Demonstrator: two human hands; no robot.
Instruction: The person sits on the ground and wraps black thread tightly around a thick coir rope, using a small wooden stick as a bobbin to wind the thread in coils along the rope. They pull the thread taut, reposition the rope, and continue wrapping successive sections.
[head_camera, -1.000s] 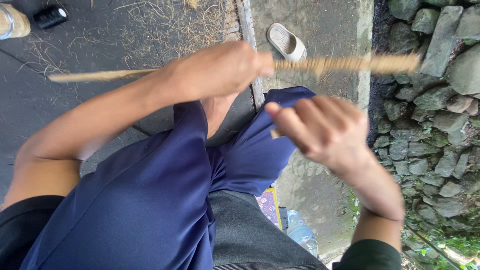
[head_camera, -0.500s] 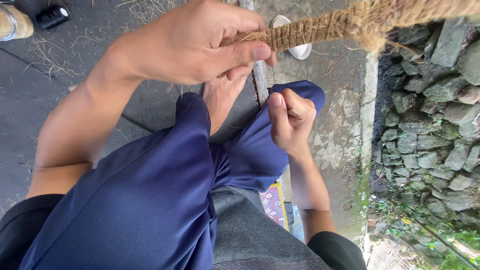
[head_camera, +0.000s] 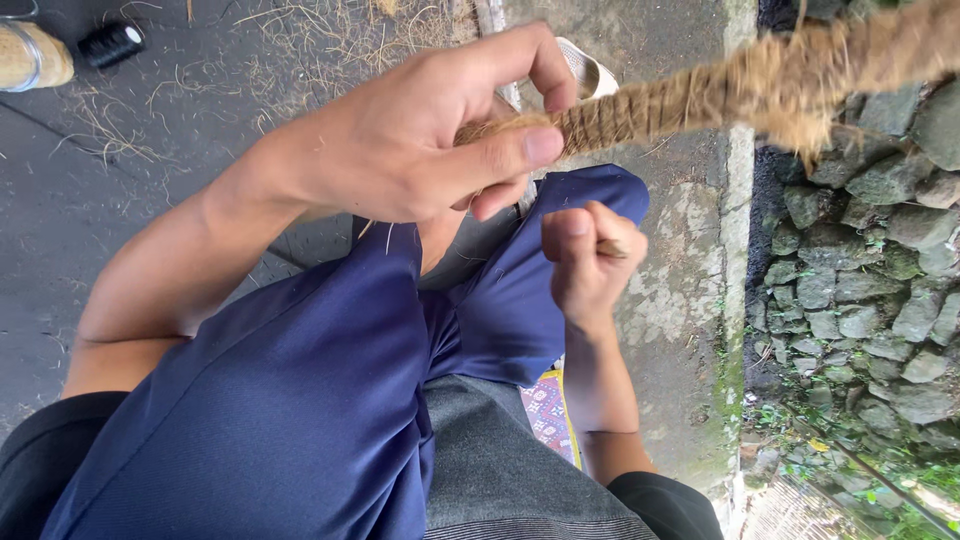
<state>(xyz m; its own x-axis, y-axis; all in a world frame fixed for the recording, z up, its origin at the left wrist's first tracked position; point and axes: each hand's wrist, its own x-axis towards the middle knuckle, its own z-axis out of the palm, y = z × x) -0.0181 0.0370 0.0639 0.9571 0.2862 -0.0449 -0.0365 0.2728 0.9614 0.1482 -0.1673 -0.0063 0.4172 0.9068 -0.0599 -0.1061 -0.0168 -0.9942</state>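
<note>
At the upper left edge of the frame a tan jar (head_camera: 30, 55) lies cut off by the border, its contents not readable, and just beside it lies a small black cylinder (head_camera: 112, 44). Loose fibre strands (head_camera: 300, 40) are scattered over the dark ground (head_camera: 80, 220) along the top. A white sandal (head_camera: 590, 70) shows at the top centre, partly behind the fingers. A stone wall (head_camera: 860, 270) fills the right side, with a pale concrete strip (head_camera: 690, 300) between it and the person's blue shorts (head_camera: 300, 400). A small patterned cloth (head_camera: 550, 415) peeks out below the shorts.

The left hand (head_camera: 430, 140) is closed around the near end of a coir rope (head_camera: 690, 95), thumb pressed along the strands and fingers curled over the top. The rope runs from the centre to the upper right corner, tightly twisted near the grip and frayed and bushy further out. The right hand (head_camera: 590, 260), lower and just right of centre, is curled nearly closed, pinching a short thin fibre piece (head_camera: 612, 248) between thumb and forefinger.
</note>
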